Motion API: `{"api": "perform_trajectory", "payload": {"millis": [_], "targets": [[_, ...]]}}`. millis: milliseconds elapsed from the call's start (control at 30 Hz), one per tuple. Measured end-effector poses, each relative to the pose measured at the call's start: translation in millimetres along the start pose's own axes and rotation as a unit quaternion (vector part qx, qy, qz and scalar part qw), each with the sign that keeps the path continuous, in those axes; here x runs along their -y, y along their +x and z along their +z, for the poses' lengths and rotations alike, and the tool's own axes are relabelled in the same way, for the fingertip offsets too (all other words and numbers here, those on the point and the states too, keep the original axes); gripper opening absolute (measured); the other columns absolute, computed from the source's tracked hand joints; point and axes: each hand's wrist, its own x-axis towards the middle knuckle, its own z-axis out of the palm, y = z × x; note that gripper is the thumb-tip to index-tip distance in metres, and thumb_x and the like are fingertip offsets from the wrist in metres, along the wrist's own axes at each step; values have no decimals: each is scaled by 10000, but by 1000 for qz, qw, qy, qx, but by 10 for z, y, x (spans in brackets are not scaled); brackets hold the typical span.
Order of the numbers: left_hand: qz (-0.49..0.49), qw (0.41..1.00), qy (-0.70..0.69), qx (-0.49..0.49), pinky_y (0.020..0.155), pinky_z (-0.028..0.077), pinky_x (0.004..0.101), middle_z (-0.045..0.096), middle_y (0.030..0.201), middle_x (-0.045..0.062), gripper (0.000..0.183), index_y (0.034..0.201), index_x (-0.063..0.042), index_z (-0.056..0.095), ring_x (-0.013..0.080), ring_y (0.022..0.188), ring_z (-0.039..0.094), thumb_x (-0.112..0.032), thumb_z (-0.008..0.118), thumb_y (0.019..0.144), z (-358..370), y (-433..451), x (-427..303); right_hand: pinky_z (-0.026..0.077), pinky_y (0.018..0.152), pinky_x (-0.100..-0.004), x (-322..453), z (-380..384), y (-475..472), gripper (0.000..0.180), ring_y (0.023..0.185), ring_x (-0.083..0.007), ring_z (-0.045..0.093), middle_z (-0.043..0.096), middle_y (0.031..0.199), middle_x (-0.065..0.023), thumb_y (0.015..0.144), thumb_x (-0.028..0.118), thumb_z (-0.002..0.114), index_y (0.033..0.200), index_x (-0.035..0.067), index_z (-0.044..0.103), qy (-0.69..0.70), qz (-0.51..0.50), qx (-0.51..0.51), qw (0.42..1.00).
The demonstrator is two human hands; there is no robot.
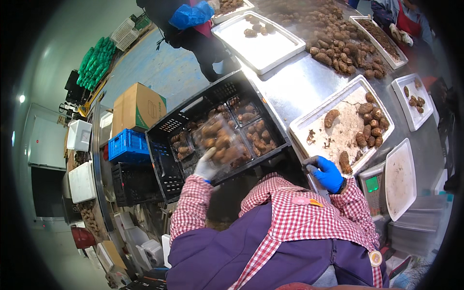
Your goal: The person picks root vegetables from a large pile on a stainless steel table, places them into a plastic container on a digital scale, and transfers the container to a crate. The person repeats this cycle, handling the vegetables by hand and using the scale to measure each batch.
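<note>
My left hand, in a white glove, grips the near corner of a clear plastic container of small brown taro corms, slightly blurred. It is over a black plastic crate in which several similar filled containers lie. My right hand, in a blue glove with dark fingertips, is at the near left edge of a white tray. Its fingers are curled, and whether they hold anything is unclear. In that tray lie a cluster of taro corms, two separate ones and soil crumbs.
A scale with a lit display and white pan stands at right. Beyond are a taro heap, another white tray and co-workers' gloved hands. Left are a cardboard box and blue crate.
</note>
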Motion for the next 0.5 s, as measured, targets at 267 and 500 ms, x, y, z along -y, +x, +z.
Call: {"api": "perform_trajectory", "payload": {"millis": [267,500], "targets": [[-190,964,46,-183,854,501,508,610,1134,164,369,1222,-28,499,336,994,606,-186,569,895,-1247,-59,-265,489,795,-272,-259,-525,-89,164,871,-154,616,645,911,-88,911,88,542,1027,-11,601,23,39,-130,990],[-215,914,305,-158,815,520,479,590,1160,185,321,1220,-31,494,338,994,600,-147,497,920,-995,754,-375,481,744,-270,75,-1331,-1068,181,788,-136,608,654,843,-69,924,148,537,907,-3,635,-72,3,-408,910]]}}
